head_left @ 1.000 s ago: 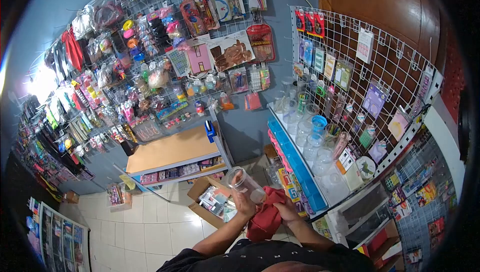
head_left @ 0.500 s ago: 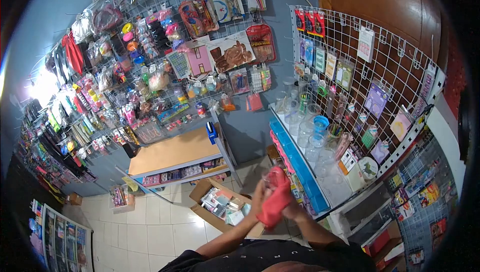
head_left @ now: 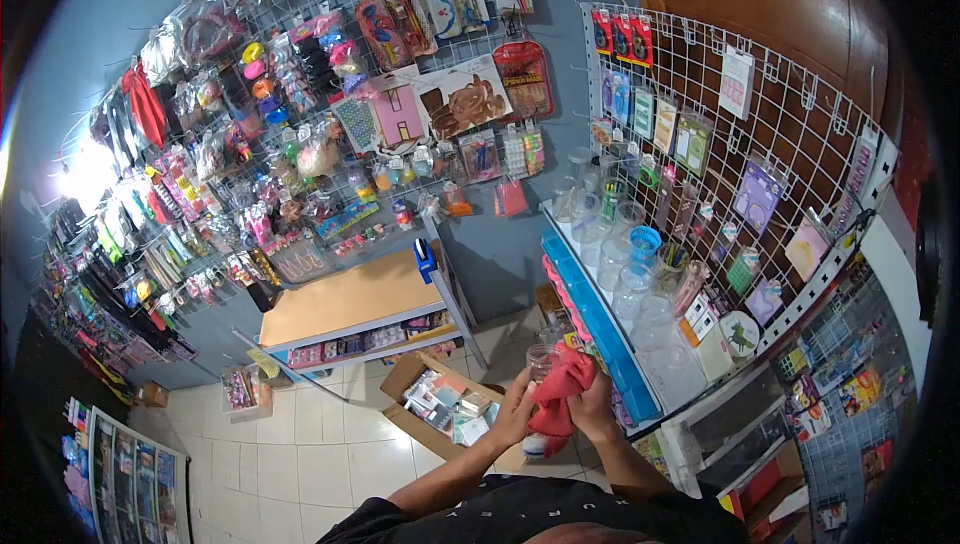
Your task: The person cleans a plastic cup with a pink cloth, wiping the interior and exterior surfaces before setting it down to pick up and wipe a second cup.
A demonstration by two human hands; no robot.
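My left hand (head_left: 514,412) is wrapped round the side of a clear jar (head_left: 541,357), whose open rim shows above the fingers. A red cloth (head_left: 562,392) is bunched over the jar's right side and hangs down across its front. My right hand (head_left: 594,407) grips the cloth from the right, pressing it against the jar; its fingertips are partly hidden by the folds. Most of the jar's body is covered by the cloth and my left hand.
Several clear jars (head_left: 630,302) stand on the white shelf top (head_left: 672,369) to the right, beside a blue cup (head_left: 645,241). An open cardboard box (head_left: 425,431) of packets sits on the floor. A wooden-topped shelf (head_left: 350,289) holds a blue tape dispenser (head_left: 425,260).
The cloth has shifted from the jar's top to its side, and the jar's rim now shows. My right hand has moved up along the cloth.
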